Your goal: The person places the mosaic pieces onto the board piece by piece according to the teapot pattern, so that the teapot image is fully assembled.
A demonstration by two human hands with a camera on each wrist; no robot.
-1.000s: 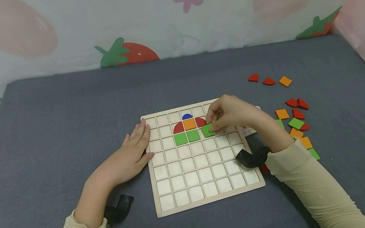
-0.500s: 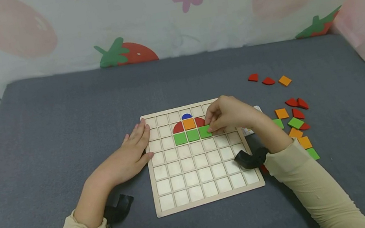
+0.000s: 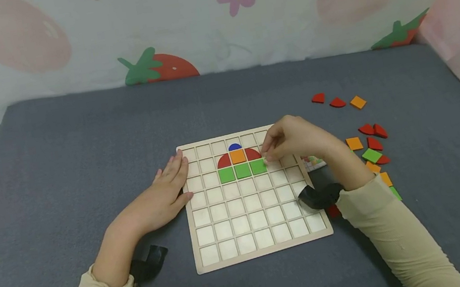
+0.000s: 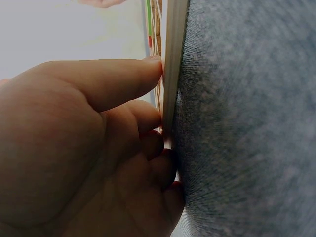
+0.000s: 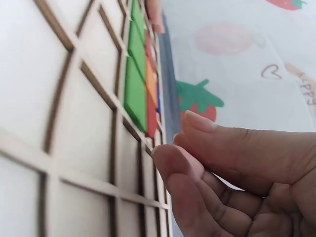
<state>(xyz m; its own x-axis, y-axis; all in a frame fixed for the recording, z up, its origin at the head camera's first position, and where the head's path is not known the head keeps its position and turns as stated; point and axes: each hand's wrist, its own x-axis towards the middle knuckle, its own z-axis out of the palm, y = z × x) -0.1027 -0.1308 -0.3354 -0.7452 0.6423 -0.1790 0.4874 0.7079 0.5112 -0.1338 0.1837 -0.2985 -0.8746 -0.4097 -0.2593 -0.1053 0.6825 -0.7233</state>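
A wooden grid board [image 3: 238, 252] lies on the grey cloth. My left hand [image 3: 161, 194] rests along its left edge, fingers extended, fingertips and thumb touching the frame; the left wrist view shows the thumb [image 4: 123, 79] against the rim. Three green square tiles [image 3: 243, 170] fill a row of cells. Above them sit an orange square tile [image 3: 237, 156] between two red quarter-round tiles [image 3: 224, 161] and a blue half-round tile [image 3: 234, 147]. My right hand [image 3: 295, 140] hovers just right of the last green tile, fingers loosely bent, thumb and fingertips apart with nothing between them [image 5: 232, 177].
Loose red, orange and green tiles [image 3: 372, 155] are scattered right of the board, some behind the right forearm. A printed card [image 3: 314, 162] is partly hidden under that arm. Black wrist mounts [image 3: 320, 197] are on both wrists. A patterned curtain [image 3: 281, 10] stands behind the table.
My right hand has set the third green tile into its cell, let go, and lifted slightly away to the right. My left hand has stayed at the board's edge.
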